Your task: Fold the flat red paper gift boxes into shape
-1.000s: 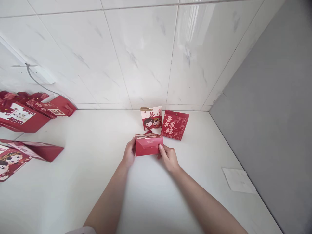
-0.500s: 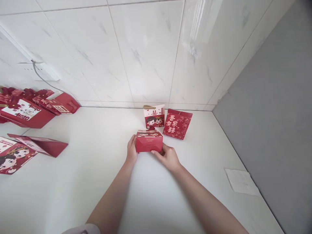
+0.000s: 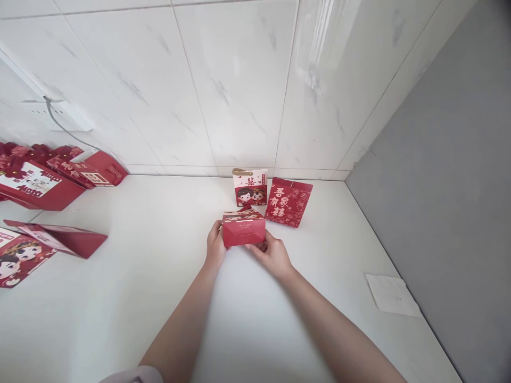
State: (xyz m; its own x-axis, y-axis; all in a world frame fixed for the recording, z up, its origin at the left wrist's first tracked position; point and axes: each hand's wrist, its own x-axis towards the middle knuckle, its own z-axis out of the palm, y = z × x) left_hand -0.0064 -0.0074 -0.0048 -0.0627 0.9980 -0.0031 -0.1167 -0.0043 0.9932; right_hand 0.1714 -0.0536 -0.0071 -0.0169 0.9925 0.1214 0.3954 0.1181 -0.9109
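A small red gift box (image 3: 244,232) is tipped so its plain red bottom faces me, its printed side foreshortened at the top. My left hand (image 3: 216,246) grips its left edge. My right hand (image 3: 275,256) holds the lower right corner, thumb along the bottom edge. Just behind stands an upright white-and-red gift box (image 3: 250,194) with two cartoon figures and a gold strap handle. To its right, a red gift box (image 3: 289,203) with white characters leans back a little. Fingers behind the held box are hidden.
At the left, several red gift boxes (image 3: 48,186) are crowded against the tiled wall (image 3: 239,80). Nearer me lie a cartoon-printed box (image 3: 26,258) and a folded red one (image 3: 80,240). A cable (image 3: 59,122) runs from a wall socket. A white plate (image 3: 393,294) lies by the grey panel at right.
The held box has tilted a little, so its printed side shows less and its bottom more. Both hands keep their grip. The whole view has shifted slightly.
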